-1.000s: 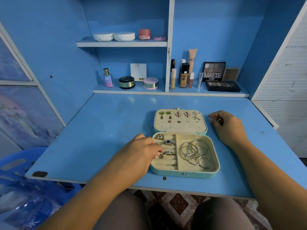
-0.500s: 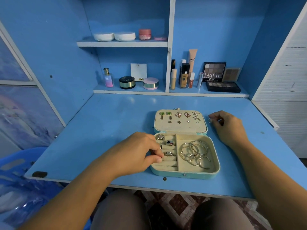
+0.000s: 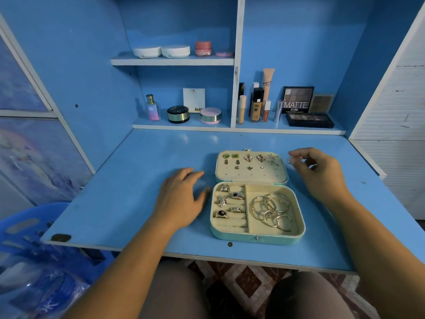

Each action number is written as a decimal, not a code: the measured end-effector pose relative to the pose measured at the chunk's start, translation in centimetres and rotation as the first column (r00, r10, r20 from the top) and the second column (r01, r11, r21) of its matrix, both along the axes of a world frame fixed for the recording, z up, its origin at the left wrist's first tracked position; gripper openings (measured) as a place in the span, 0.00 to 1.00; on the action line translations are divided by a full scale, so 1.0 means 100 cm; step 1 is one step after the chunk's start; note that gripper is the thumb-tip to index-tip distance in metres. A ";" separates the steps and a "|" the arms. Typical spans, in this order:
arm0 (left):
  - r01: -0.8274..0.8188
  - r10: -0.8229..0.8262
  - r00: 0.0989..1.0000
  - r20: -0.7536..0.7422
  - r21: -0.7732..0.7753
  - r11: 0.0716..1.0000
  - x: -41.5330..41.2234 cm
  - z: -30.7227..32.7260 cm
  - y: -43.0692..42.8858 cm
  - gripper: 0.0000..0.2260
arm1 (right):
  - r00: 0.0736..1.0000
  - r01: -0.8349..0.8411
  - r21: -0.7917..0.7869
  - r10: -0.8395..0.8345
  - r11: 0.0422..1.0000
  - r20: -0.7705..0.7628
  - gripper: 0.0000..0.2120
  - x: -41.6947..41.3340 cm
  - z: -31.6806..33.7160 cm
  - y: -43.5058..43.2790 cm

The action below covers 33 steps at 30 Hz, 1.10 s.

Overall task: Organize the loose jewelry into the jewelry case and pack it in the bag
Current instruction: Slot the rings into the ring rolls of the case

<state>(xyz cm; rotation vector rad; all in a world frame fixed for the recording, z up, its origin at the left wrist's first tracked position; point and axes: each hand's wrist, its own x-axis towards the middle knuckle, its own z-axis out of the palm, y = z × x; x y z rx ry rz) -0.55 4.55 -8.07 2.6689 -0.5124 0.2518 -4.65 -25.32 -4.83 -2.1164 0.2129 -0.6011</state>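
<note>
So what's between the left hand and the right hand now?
In the head view, the open jewelry case lies between them; the left hand rests on the desk left of it, the right hand pinches a small ring right of it.

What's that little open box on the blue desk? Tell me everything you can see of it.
The jewelry case is a small round-cornered box, teal outside, cream lining inside. It lies open flat on the desk. The lid holds pinned earrings; the base holds rings in padded rolls and thin bangles in a side compartment. A snap sits on its front wall. The left hand lies just beside it. The right hand pinches a ring near the lid.
</note>
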 end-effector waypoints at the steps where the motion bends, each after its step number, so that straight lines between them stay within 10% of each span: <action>1: -0.003 0.003 1.000 -0.008 0.019 1.000 0.000 0.000 0.000 0.22 | 0.998 -0.068 -0.008 0.068 0.998 0.005 0.09 -0.009 0.009 0.008; 7: 0.006 -0.005 1.000 -0.026 0.045 0.999 -0.002 -0.001 0.003 0.28 | 0.869 -0.495 -0.205 0.473 0.844 -0.147 0.11 -0.064 0.028 0.068; 33: 0.008 -0.008 1.000 -0.029 0.006 1.000 -0.001 -0.001 0.006 0.22 | 0.769 -0.635 -0.480 0.556 0.606 -0.316 0.07 -0.061 0.012 0.092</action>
